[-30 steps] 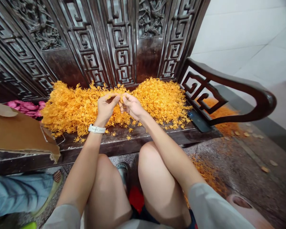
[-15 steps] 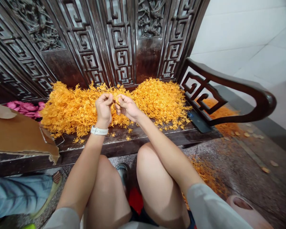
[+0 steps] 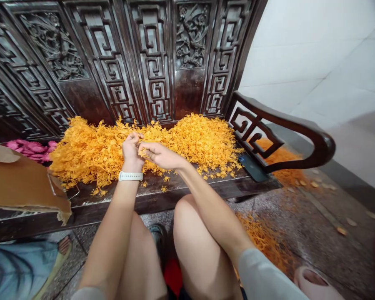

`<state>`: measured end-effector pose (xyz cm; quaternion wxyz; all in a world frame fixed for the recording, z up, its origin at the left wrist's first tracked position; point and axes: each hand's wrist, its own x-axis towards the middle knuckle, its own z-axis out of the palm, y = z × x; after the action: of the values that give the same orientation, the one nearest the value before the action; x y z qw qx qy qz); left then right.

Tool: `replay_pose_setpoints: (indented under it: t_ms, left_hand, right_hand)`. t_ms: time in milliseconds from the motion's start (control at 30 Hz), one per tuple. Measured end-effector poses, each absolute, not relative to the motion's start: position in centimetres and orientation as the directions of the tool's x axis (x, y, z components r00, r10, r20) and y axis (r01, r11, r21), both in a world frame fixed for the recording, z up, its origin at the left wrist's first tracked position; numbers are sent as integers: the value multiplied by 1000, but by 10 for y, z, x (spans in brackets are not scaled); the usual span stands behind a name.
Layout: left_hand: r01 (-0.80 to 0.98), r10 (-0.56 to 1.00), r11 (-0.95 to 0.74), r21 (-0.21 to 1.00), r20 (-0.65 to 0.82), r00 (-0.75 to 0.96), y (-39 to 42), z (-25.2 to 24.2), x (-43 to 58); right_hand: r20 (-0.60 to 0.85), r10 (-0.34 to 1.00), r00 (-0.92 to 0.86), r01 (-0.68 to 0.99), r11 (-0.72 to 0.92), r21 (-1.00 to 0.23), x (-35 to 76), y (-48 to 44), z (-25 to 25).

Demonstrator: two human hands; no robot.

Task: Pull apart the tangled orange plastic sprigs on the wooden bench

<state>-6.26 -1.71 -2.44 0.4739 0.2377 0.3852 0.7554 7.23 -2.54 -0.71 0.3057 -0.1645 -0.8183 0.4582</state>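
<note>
My left hand (image 3: 132, 149), with a pale watch strap (image 3: 130, 176) on the wrist, is raised in front of the orange flowers with its fingers curled in. What it grips is hidden. My right hand (image 3: 161, 155) meets it from the right, fingers pinched on a small orange artificial flower piece (image 3: 143, 153) near my left palm. Behind and left of the hands lies a tangled heap of orange artificial flowers (image 3: 84, 154). To the right is a rounded heap of loose orange flower heads (image 3: 203, 143). Several single heads (image 3: 164, 188) lie along the bench's front.
The carved dark wooden bench (image 3: 112, 200) has an armrest (image 3: 300, 125) at right, with a phone (image 3: 253, 167) beside it. A cardboard box (image 3: 21, 183) and pink flowers (image 3: 33, 151) are at left. Orange stems (image 3: 265, 239) litter the floor. Another person's foot (image 3: 64, 246) is at lower left.
My hands have come closer together and lower; my right hand has moved left against my left palm. The view has shifted slightly, with the bench lower in the picture.
</note>
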Motion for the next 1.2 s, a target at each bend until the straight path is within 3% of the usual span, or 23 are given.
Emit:
replay_pose_setpoints:
  t_ms: [67,133,167,233,333,367,400,433,500,533,600,667,767,833,1033,1200]
  left_hand:
    - [-544,906,-203,814,-55,-420,-16,-25,-65]
    - [-588,899,-187,787,-104,-425,-11,-28,-74]
    - [-610,883,-200,767,-129,-452,-7,-29,-80]
    - [-626,825,-241,741,-183,-535,2,-34,-96]
    - [-548,812,-254,797,-131,-568,8,-42,-113]
    - [-525,828,-255,812,-97,-553,7,-44,-115]
    - [-509,846,-257,821,-64,-530,5,-45,-115]
    - [-497,860,-263,827,-33,-509,2,-46,-113]
    - [-487,883,-276,829,18,-469,-3,-46,-107]
    - [-492,892,-281,824,35,-451,-5,-45,-104]
    - [-519,905,-272,810,32,-425,-7,-44,-98]
    - [-563,915,-243,790,-7,-404,-6,-44,-94]
    - [-621,932,-214,754,-33,-361,-6,-45,-84]
    - [-618,946,-222,754,14,-323,-8,-46,-76]
    - [-556,961,-261,789,155,-231,-17,-41,-56]
    - [-611,967,-240,755,130,-220,-20,-37,-48]
  right_hand:
    - [322,570,-756,151,631,-761,76,-38,3]
    - [232,485,-843,154,632,-760,72,-62,13]
    - [169,367,-915,93,597,-797,66,-77,17]
    - [73,-66,-995,-93,373,-923,49,-107,24]
    - [80,-573,-816,-157,85,-984,33,-127,32]
    - [141,-608,-782,-194,22,-981,35,-123,32]
    - [197,-590,-783,-240,-6,-971,42,-114,32]
    - [272,-478,-835,-301,-17,-953,52,-103,30]
    - [447,9,-894,-447,-21,-894,78,-75,23]
    - [490,316,-813,-519,-12,-854,89,-62,17]
    - [415,768,-487,-622,29,-783,105,-40,6]
    - [209,953,-220,-674,7,-739,109,-26,-6]
    - [-116,979,-166,-699,-200,-687,100,-17,-19]
    - [-189,960,-209,-694,-281,-662,93,-16,-22]
    - [-19,958,-285,-614,-198,-764,81,-23,-18]
    - [110,945,-309,-319,6,-948,68,-27,-28]
